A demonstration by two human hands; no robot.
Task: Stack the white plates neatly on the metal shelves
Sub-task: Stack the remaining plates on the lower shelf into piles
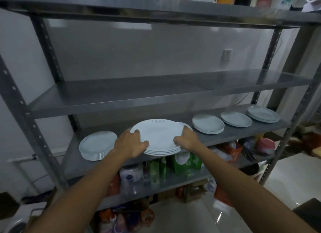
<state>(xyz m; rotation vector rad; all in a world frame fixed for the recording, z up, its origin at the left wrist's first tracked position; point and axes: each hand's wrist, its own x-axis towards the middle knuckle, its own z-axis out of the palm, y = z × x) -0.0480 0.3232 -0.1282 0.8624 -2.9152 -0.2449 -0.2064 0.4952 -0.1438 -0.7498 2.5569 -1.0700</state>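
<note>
So the big thing here is the metal shelving unit, grey steel, several levels. The middle level is bare, and the plate shelf below it carries everything that matters. Lower levels are stuffed with bottles and green packets, not relevant.

On that plate shelf there are five groups of white plates in a row. Far left is a tall stack. To the right sit three shorter stacks: one just right of the hands, a thin one, and one at the far end.

The one in play is the held stack, a few large plates, sitting near the front edge, maybe lifted slightly off it; I can't tell for sure. Another plate peeks out behind its right side.

The left hand is clamped on the left rim, thumb on top, fingers under. The right hand grips the right rim the same way.

My take on doing this step well: keep both hands level so the plates don't slide off each other, and push the stack back from the front edge before letting go. Then line the rims up so nothing overhangs. Plates are slippery on each other, so slow and flat is the way to go.
</note>
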